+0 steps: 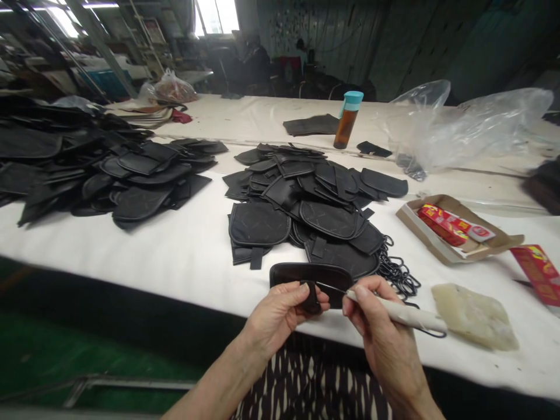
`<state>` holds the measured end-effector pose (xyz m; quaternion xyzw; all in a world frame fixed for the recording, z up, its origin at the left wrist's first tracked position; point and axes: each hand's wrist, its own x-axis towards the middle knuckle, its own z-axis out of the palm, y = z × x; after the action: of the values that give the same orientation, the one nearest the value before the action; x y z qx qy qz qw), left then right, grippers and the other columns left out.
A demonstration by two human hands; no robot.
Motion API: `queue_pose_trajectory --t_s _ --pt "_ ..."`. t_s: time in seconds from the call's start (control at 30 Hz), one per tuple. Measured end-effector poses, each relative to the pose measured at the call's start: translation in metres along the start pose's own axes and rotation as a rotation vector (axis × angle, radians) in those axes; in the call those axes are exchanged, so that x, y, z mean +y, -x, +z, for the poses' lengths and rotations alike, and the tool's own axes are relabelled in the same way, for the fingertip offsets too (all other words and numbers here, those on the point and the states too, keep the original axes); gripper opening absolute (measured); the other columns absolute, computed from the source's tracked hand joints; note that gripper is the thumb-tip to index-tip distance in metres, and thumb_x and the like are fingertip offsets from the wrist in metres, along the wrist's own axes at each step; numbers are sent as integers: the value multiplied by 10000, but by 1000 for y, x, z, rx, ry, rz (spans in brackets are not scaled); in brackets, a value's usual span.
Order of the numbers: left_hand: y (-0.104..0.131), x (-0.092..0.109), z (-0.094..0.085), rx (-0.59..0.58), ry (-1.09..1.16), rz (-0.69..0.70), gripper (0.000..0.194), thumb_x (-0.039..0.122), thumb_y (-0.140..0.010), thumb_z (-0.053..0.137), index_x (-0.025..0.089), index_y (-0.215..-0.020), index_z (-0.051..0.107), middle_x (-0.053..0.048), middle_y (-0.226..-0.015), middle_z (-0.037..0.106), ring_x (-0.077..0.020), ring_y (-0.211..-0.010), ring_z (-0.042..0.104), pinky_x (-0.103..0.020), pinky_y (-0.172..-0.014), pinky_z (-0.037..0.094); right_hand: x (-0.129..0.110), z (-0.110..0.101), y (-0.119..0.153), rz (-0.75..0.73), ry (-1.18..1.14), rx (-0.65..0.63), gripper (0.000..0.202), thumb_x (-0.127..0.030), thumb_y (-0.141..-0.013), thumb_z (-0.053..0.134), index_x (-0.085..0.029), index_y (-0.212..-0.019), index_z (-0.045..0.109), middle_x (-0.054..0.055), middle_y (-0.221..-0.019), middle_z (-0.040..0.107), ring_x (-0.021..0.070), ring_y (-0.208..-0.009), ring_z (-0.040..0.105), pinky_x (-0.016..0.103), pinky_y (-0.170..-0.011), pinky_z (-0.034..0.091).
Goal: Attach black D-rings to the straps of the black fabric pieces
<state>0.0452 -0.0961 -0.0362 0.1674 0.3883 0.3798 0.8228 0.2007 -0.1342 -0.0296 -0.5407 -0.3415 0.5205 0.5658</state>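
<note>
Strap [311,300] pinched in our left fingers [301,291], flap [289,272] behind, tool [409,315] gripped in our right fingers [365,296], surface [188,256] edge close below, open room leftward.

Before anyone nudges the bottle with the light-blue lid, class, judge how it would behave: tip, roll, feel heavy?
The bottle would probably tip if pushed near its lid, being tall and narrow. Once down, it would likely roll, since its sides look rounded. It may feel fairly heavy, as the brown body suggests liquid inside.
</note>
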Motion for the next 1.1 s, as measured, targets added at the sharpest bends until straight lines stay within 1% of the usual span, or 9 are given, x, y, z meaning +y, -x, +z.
queue_pose_trajectory --t_s 0.13,0.3,0.5,0.6,0.67,0.73,0.87,0.97,1.1 --pt "1 0 -1 -29 10 7 149 189 -721 702 52 -779 709 -131 -796 727 -203 -743 678 -323 -802 510 1 2 -1 -8 11 -6 258 -423 -852 584 -211 -738 492 -29 -649 541 103 -596 444 214 -510 326" --pt "2 0 0 -59 7 15 164 196 -734 690 47 -799 712 -133 -789 725 -199 -746 674 -319 -800 507 4 5 -1 -26 22 -23 248 -411 -861 576 -211 -741 492 -38 -635 548 87 -516 380 213 -478 308" --pt "1 -2 -1 -61 31 36 158 192 -716 707 59 -800 714 -120 -780 726 -186 -730 671 -305 -791 501 10 9 -2 -5 7 -52 247 -412 -856 581 -213 -737 497 -33 -636 544 102 -583 449 210 -518 348" --pt "1 -4 -2 -61 21 60 146 198 -751 673 62 -783 713 -110 -767 720 -169 -717 660 -295 -793 490 12 8 -3 -13 28 -84 238 -396 -868 569 -211 -732 502 -40 -639 543 89 -538 412 208 -502 337" --pt "1 -6 -1 -56 16 84 157 204 -777 642 64 -771 712 -106 -756 717 -161 -708 654 -287 -784 485 10 6 -5 -33 59 -128 217 -373 -869 572 -209 -737 519 -45 -634 545 83 -516 390 208 -514 342" --pt "1 -7 1 -43 23 107 163 212 -786 630 72 -760 710 -99 -740 716 -162 -701 653 -286 -774 484 6 3 -7 -65 107 -184 193 -355 -858 585 -209 -741 539 -44 -635 554 87 -535 412 209 -548 360" --pt "2 -8 6 12 41 131 161 221 -769 642 77 -731 705 -86 -688 711 -162 -658 655 -278 -743 484 -6 -7 -9 -149 342 -259 180 -368 -833 590 -211 -746 573 -13 -682 593 128 -617 491 228 -566 379" --pt "2 -7 8 63 38 135 165 225 -741 663 69 -701 699 -86 -666 707 -164 -626 651 -277 -722 485 -13 -15 -6 -216 452 -228 188 -374 -823 585 -211 -731 575 10 -707 600 163 -664 521 251 -562 381" --pt "3 -6 9 90 31 129 168 238 -721 677 74 -687 690 -88 -654 703 -170 -618 649 -289 -721 480 -20 -21 0 -209 411 -153 184 -366 -806 601 -219 -702 563 11 -694 585 169 -661 503 263 -580 371"
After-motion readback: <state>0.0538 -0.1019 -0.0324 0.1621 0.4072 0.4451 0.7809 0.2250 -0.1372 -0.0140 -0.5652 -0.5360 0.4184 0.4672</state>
